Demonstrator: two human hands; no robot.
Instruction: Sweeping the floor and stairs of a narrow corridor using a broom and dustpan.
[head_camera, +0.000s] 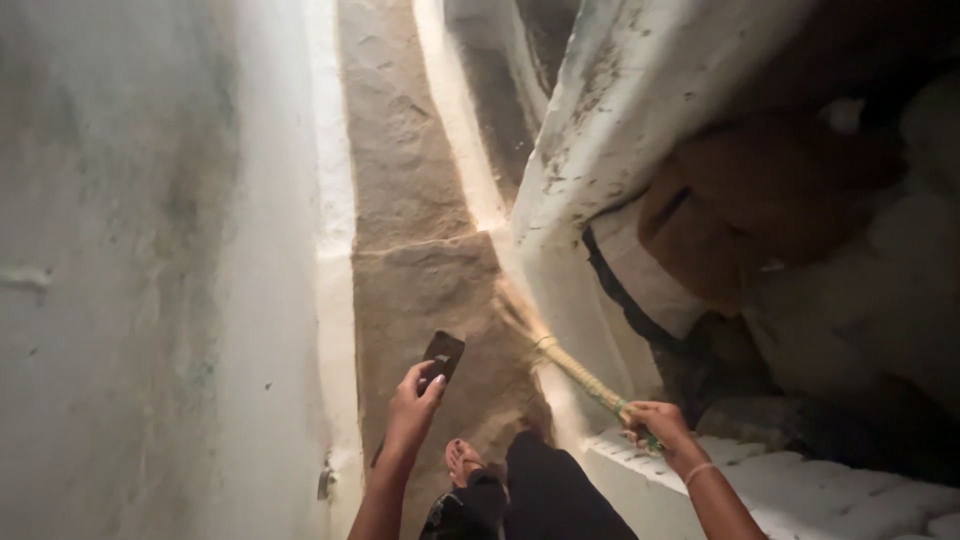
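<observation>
Whitewashed walls (150, 250) hemmed a narrow stone-floored passage (420, 290). One broom (560, 365) slanted low across it, bristles at the right wall's foot, its handle gripped by the closed right hand (655, 425). One dark phone (443, 355) sat pinched in the left hand (415, 400). One bare foot (462, 462) showed; brown bundles (760, 200) at right stayed too dim to identify.

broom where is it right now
In the head view, the broom is right of centre, its handle gripped by the right hand, bristles against the white wall's base.
</observation>
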